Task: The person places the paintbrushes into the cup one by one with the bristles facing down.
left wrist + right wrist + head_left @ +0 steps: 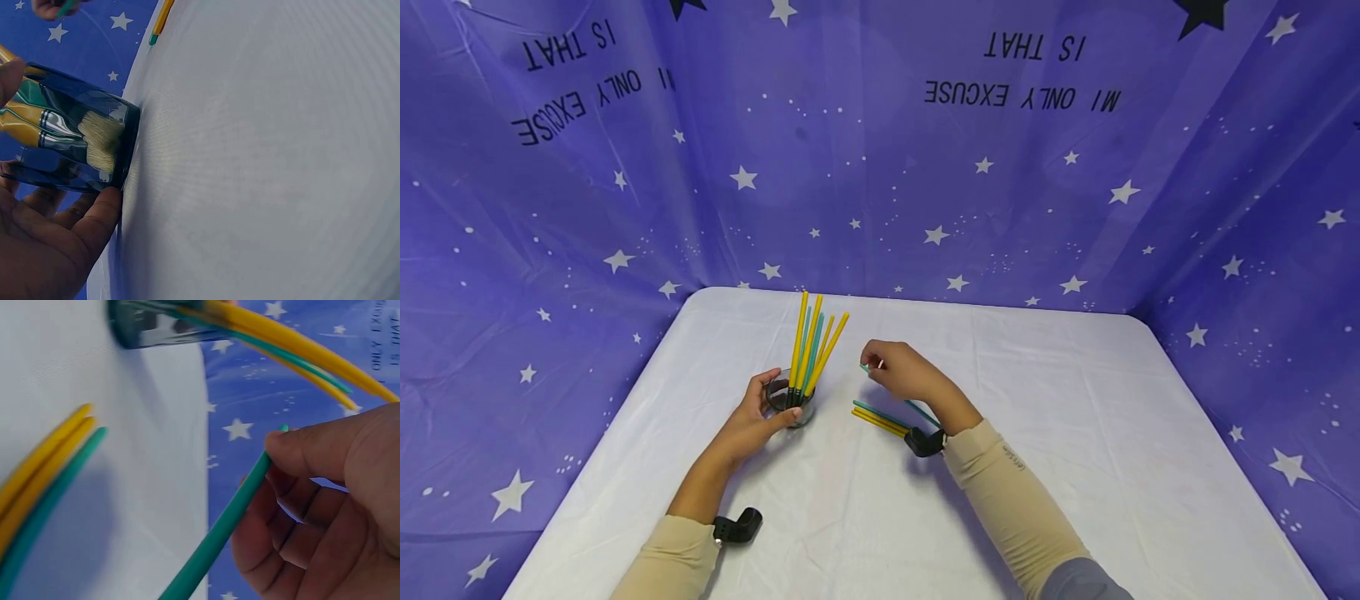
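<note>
My left hand grips a clear glass, thumb on one side and fingers round the other. Several paintbrushes with yellow and green handles stand in it, leaning to the right. Their pale bristles point down inside the glass, as the left wrist view shows. To the right of the glass, my right hand pinches a green-handled paintbrush near its handle's end, between thumb and fingers. The brush slants back under the wrist, and its far end is hidden there.
Two yellow handles and a green one lie side by side on the white-covered table, partly hidden by the right wrist's black camera. A purple star-printed curtain surrounds the table's back and sides.
</note>
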{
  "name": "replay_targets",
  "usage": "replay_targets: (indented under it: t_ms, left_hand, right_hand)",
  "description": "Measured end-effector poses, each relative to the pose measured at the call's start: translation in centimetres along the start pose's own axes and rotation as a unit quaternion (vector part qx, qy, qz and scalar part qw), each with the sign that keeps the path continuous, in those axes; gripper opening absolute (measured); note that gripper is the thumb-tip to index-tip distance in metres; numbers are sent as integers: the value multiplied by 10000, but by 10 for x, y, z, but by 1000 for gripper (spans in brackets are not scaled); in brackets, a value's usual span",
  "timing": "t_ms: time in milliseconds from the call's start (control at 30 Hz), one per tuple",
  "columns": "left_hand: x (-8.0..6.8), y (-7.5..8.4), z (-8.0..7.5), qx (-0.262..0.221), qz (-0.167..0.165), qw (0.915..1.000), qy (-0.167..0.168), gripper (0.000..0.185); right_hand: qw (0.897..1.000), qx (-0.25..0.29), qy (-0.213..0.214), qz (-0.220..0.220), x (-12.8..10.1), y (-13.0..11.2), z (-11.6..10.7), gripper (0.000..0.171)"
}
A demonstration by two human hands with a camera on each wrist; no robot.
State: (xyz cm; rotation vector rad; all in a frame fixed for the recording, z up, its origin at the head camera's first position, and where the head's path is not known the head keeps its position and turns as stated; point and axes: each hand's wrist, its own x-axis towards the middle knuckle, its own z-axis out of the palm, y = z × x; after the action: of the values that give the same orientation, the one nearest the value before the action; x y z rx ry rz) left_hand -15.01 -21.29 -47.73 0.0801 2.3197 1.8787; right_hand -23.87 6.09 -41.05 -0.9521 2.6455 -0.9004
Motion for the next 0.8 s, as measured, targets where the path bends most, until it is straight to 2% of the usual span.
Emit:
replay_targets:
  t_ms: [233,500,800]
  left_hand:
    - [-1,2,0,-33,-37,10000,-5,86]
    - [-2,3,0,-78,-18,10000,-36,85]
    - [-1,0,0,-87,67,9999,-33,85]
  right_hand:
    - [9988,363,302,-141,-4,-10,-20,10]
    - [9964,629,534,-175,-3,-19,-33,9]
    - [9863,1393,856,-199,-1,-30,-43,9]
